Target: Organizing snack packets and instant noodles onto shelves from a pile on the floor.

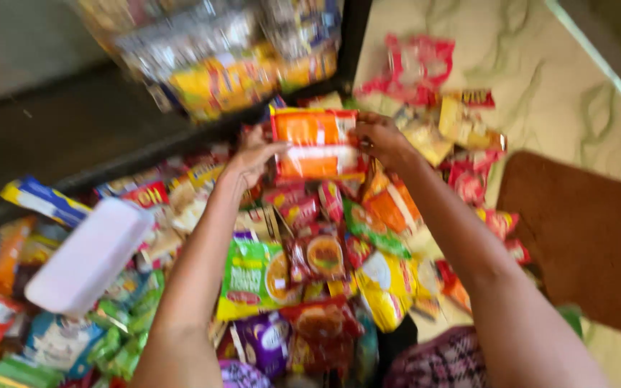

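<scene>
Nearest the lens, at the bottom of the frame, I see my two forearms reaching up over a heap of snack packets (310, 287), with a checked cloth (447, 363) just below the right elbow. My left hand (253, 159) and right hand (379, 138) each hold one side of an orange packet (316, 144) at upper centre, lifted clear of the heap and turned flat to the camera, I judge so its front can be seen; each grip is closed on an edge. A white plastic lid (88, 255) lies tilted on the packets at left. At the top a clear bag (217, 50) holds more yellow packets. Right of the heap is pale marbled floor (540, 79) and a brown mat (591, 237).
</scene>
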